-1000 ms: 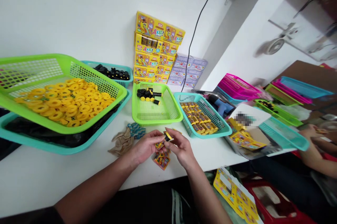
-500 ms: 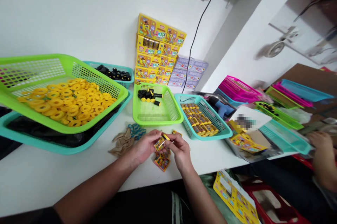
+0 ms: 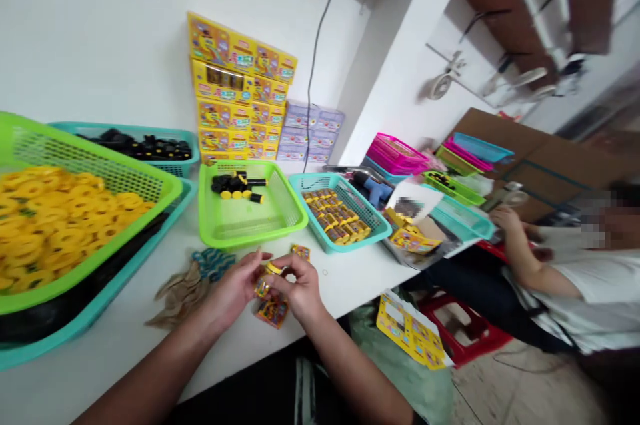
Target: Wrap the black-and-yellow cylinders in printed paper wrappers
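My left hand (image 3: pixel 241 284) and my right hand (image 3: pixel 299 286) are close together over the white table. Between them they grip a small yellow printed container (image 3: pixel 261 288); its yellow round end (image 3: pixel 273 268) faces up by my right fingers. Just below my hands, a colourful printed packet (image 3: pixel 273 312) lies on the table. Another small printed packet (image 3: pixel 301 251) rests beyond my right hand. To the left of my left hand are a crumpled tan cloth (image 3: pixel 183 295) and a blue striped cloth (image 3: pixel 214 265).
A green basket (image 3: pixel 255 236) holds black and yellow cylinders; a teal basket (image 3: pixel 340 246) holds rows of printed containers. Yellow rings (image 3: pixel 65 212) fill a green basket at left. Yellow boxes (image 3: pixel 240 85) stand stacked by the wall. A co-worker (image 3: pixel 565 278) sits at right.
The view has turned right, so the table items appear farther left and more of the co-worker shows. Both hands still hold the small container, its yellow end now tipped more upward.
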